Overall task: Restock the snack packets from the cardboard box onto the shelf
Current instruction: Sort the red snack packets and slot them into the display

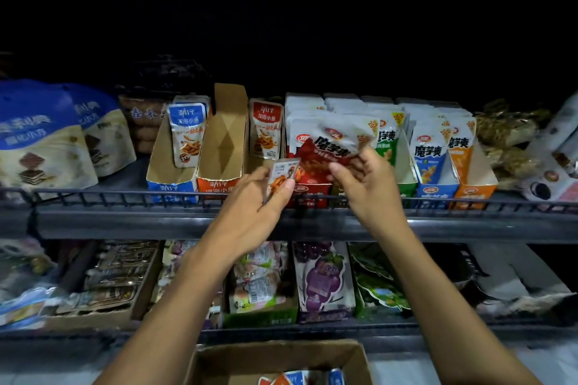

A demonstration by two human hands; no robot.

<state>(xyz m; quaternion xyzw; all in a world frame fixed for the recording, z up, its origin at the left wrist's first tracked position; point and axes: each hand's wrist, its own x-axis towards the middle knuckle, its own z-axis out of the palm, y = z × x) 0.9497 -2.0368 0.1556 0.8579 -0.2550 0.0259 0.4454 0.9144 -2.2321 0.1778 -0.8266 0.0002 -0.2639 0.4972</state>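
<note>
Snack packets are held up at the shelf (pixel 219 222), a small one (pixel 280 176) pinched in the left hand (pixel 266 197) and a red one (pixel 325 150) gripped by the right hand (pixel 359 178), and they could be dropped if squeezed too loosely.
</note>
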